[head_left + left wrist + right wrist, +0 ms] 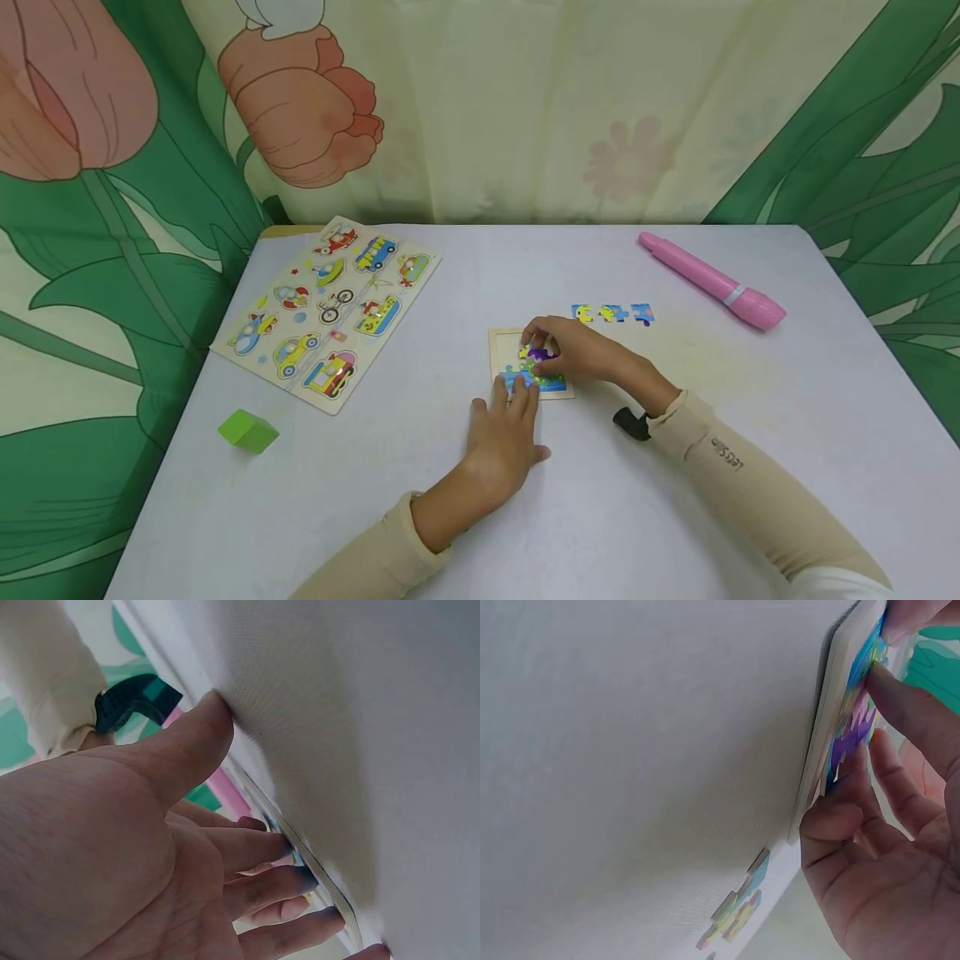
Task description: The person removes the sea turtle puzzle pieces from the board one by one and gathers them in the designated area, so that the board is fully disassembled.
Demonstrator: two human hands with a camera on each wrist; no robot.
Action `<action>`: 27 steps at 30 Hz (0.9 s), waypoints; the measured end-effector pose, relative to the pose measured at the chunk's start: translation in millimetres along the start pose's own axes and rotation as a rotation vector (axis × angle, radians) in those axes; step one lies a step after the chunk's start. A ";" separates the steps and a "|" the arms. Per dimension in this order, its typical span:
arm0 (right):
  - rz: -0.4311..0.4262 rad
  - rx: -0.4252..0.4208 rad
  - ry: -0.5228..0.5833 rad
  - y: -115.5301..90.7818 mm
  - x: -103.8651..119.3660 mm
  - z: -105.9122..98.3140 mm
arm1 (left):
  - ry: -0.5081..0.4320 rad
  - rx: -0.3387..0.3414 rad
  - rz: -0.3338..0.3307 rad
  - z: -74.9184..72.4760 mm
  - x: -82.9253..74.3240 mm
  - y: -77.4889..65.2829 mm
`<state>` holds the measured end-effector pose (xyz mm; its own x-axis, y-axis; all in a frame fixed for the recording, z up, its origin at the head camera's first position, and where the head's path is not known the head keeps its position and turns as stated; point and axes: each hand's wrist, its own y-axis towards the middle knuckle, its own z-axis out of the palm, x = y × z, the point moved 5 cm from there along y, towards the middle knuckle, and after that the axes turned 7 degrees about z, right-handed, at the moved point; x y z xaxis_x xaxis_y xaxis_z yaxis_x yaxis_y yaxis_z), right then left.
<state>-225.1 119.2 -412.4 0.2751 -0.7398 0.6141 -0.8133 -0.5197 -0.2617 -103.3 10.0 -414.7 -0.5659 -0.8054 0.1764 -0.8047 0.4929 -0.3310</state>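
Three loose puzzle pieces [613, 313] lie in row beyond wooden tray [506, 340], partly filled, on white table [390, 475]. Right hand [581, 347] pinches purple piece [541, 354] between thumb and fingers over tray; left hand [500, 442], fingers extended, touches tray's near edge.

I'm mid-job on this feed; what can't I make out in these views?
Purple piece: pinched or seated, unclear; the right hand partly covers it in the head view, and the right wrist view is too slanted.
Puzzle board, near edge, head view: partly under the left hand.
Loose pieces, head view: prints too small.
Left sleeve, head view: cut by bottom edge.
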 end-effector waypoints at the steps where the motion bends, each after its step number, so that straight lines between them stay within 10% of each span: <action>1: 0.001 -0.002 -0.003 0.1 -0.1 0.3 | -0.001 0.001 0.000 -0.1 0.0 0.0; 27: -0.103 -0.077 -0.069 -9.4 2.3 2.4 | 0.008 0.006 -0.003 -0.7 -1.2 -0.5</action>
<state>-215.6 121.4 -410.4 0.3911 -0.7133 0.5816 -0.8154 -0.5616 -0.1405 -102.3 11.0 -414.0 -0.5646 -0.8045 0.1847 -0.8056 0.4883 -0.3356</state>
